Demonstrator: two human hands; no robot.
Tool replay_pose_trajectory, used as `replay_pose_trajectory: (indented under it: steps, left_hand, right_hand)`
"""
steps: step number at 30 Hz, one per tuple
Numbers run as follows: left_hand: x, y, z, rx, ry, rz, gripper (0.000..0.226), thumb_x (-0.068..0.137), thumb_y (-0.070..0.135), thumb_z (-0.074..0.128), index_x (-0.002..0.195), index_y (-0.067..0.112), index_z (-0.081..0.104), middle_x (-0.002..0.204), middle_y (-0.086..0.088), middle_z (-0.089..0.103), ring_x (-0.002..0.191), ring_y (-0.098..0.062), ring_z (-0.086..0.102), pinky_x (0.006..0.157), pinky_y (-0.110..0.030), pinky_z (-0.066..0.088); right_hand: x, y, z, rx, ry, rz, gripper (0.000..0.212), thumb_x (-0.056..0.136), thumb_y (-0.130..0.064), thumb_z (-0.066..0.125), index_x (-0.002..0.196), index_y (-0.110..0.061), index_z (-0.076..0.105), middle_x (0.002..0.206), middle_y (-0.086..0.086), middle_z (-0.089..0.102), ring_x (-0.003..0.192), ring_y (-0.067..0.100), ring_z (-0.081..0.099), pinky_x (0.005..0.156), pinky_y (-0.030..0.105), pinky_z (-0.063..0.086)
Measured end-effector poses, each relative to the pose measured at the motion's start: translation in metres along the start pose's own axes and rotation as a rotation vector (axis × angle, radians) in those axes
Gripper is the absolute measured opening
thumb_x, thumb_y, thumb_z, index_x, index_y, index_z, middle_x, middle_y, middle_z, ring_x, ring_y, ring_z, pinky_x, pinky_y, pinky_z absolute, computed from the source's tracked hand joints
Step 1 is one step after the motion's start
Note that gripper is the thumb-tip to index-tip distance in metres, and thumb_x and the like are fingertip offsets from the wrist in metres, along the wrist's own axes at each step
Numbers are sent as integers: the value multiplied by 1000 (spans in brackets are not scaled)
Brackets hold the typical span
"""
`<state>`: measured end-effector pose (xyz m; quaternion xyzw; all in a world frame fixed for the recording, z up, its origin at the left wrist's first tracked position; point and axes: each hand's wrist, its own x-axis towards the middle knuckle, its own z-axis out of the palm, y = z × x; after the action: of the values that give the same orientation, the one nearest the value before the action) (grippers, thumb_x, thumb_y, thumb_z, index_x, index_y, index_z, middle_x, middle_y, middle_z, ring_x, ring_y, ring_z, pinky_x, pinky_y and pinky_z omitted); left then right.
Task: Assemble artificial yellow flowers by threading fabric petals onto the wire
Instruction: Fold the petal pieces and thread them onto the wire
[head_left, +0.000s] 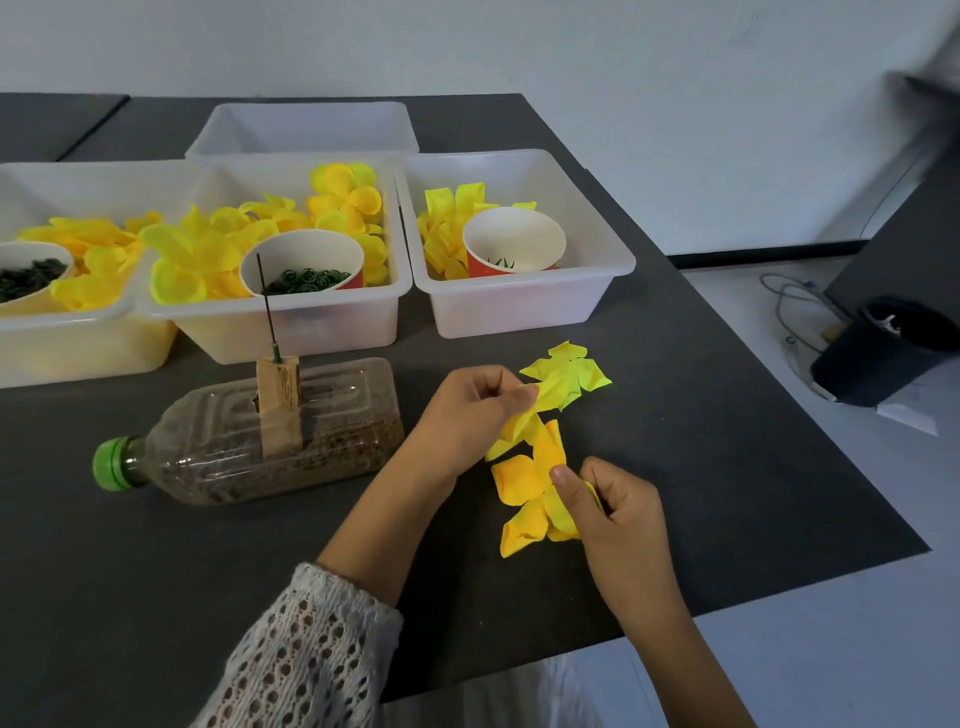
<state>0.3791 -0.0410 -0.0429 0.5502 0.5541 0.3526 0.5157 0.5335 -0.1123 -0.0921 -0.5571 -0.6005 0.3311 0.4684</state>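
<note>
worktop: dark grey matte worktop (675, 441) carries everything, and the petals are being handled right out over its bare right side, well apart from the wire
tubs: three translucent white plastic tubs (524, 306) of loose yellow fabric petals sit along the back, just behind the jig, so a careless reach could probably knock them
bottle jig: clear plastic bottle with a green cap (270, 447) lies on its side with a small wooden block (278, 384) stuck in it; looks like it could roll if bumped
wire: thin dark upright wire (267, 306) stands in the block, nothing threaded on it yet, and it's pointy and skinny, so I'd guess missing the petal's centre hole is the main risk
left grip: left hand (467, 415) pinches a greenish-yellow fabric petal piece (563, 376) by its edge
right grip: right hand (618, 514) pinches an orange-yellow fabric petal piece (530, 493) between thumb and fingers
snag risk: the two pieces touch where they meet, so they might cling or crumple when pulled apart
cup: red paper cup of small dark green rings (306, 275) sits right behind the wire
</note>
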Motion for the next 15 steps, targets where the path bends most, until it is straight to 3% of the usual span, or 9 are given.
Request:
replay_pose_trajectory:
  steps: [2, 4, 8, 12, 15]
  left_hand:
    - [4, 3, 2, -79, 27, -18, 23, 98, 22, 57, 79, 10, 63, 69, -4, 51, 58, -1, 46, 57, -14, 41]
    - [8, 8, 1, -243, 111, -82, 23, 100, 22, 54, 80, 16, 64, 72, -4, 53, 66, -9, 49, 62, -22, 44]
    - [22, 23, -8, -324, 227, -126, 22, 103, 27, 48, 86, 22, 61, 83, -3, 55, 75, -16, 53, 60, -24, 48]
    - [34, 42, -11, -403, 192, -241, 29, 104, 28, 41, 82, 17, 57, 70, -2, 58, 58, -13, 51, 52, -22, 39]
    - [38, 42, -11, -467, 156, -209, 34, 107, 36, 31, 89, 18, 53, 64, 1, 54, 49, -8, 40, 42, -17, 27]
  right_hand:
    - [-1, 1, -1, 3, 5, -1, 42, 87, -40, 57, 54, -25, 36, 51, -4, 33, 50, 6, 31, 49, 26, 30]
    - [-2, 3, 0, -15, 1, -2, 43, 90, -33, 58, 54, -24, 36, 51, -4, 33, 50, 7, 30, 48, 29, 29]
    - [-2, 3, 1, -46, 15, 8, 41, 86, -45, 54, 54, -24, 38, 51, -7, 35, 50, 9, 35, 48, 20, 29]
    - [-1, 2, 1, -38, 19, 18, 39, 83, -48, 53, 55, -25, 40, 51, -6, 37, 50, 7, 35, 48, 21, 29]
    - [-1, 3, 1, -40, 20, 29, 37, 82, -49, 53, 55, -27, 41, 51, -7, 39, 50, 7, 37, 48, 19, 30]
